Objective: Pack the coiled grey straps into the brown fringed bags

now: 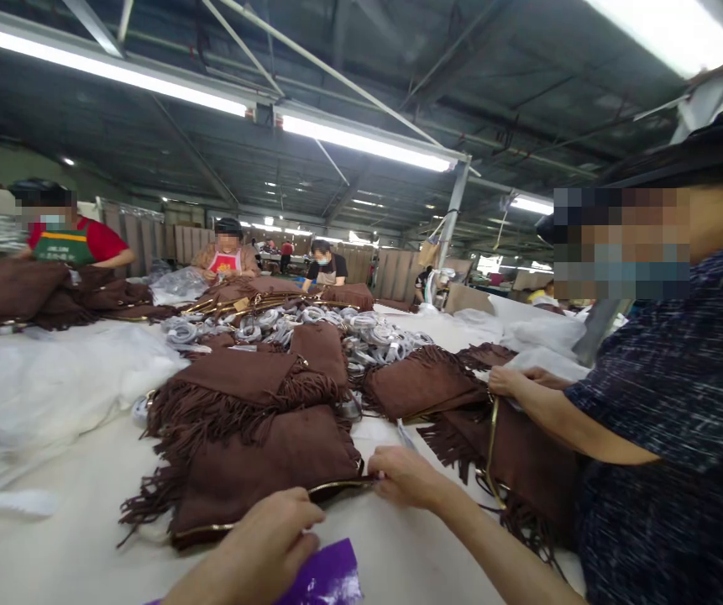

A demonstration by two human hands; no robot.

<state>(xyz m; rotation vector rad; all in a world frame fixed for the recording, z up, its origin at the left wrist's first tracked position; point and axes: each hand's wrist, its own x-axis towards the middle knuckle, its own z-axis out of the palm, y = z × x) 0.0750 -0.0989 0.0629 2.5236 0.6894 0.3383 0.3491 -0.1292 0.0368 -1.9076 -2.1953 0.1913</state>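
A dark brown fringed bag (266, 458) lies on the white table in front of me, its gold zipper running along the near edge. My right hand (406, 477) pinches the right end of that zipper, at the bag's corner; the fingertips hide the exact spot. Close to the middle of the zipper edge is my left hand (266, 542), with fingers slightly bent, the thumb apart and nothing visible between them. A shiny purple sheet (327, 576) shows beneath the left hand at the bottom of the view.
More brown fringed bags (235, 376) are piled just behind. Beyond them lies a heap of grey wrapped coils (379, 336). Clear plastic (65, 386) covers the table's left side. At the right, a co-worker (669, 361) handles another bag (531, 462); other people work farther back.
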